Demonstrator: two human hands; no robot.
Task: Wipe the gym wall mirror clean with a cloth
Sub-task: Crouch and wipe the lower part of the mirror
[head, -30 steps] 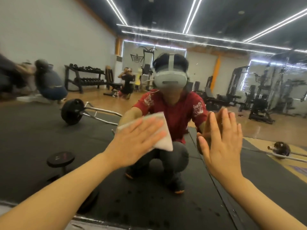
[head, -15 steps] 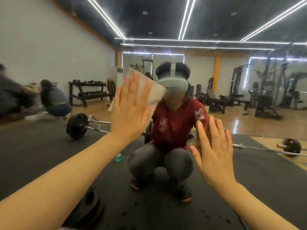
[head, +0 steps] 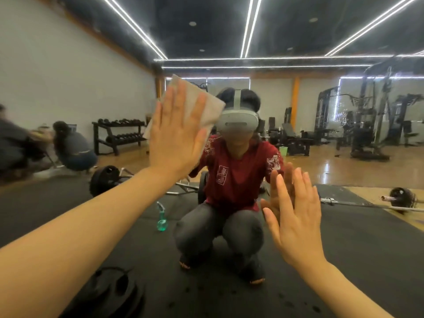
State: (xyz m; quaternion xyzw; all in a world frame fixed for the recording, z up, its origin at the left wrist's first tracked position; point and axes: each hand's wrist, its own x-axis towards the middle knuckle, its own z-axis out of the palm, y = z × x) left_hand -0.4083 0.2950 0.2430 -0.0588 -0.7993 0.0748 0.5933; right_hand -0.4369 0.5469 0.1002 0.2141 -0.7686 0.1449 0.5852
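The left hand point(head: 176, 134) hides most of the cloth point(head: 204, 106).

Gym colours caught in the mirror

The cloth point(head: 202, 106) is pale beige-grey. The reflected person wears a dark red shirt point(head: 238, 182) with white printed patches, grey trousers point(head: 197, 228) and a light grey headset point(head: 237, 121). A translucent green spray bottle point(head: 161, 218) stands on the black floor mat point(head: 358, 237); beyond lies glossy tan wooden flooring point(head: 332, 166) and an orange pillar point(head: 295, 97).

Bright ceiling light strips point(head: 249, 26) glare; wide-angle edges bend, left side blurs.
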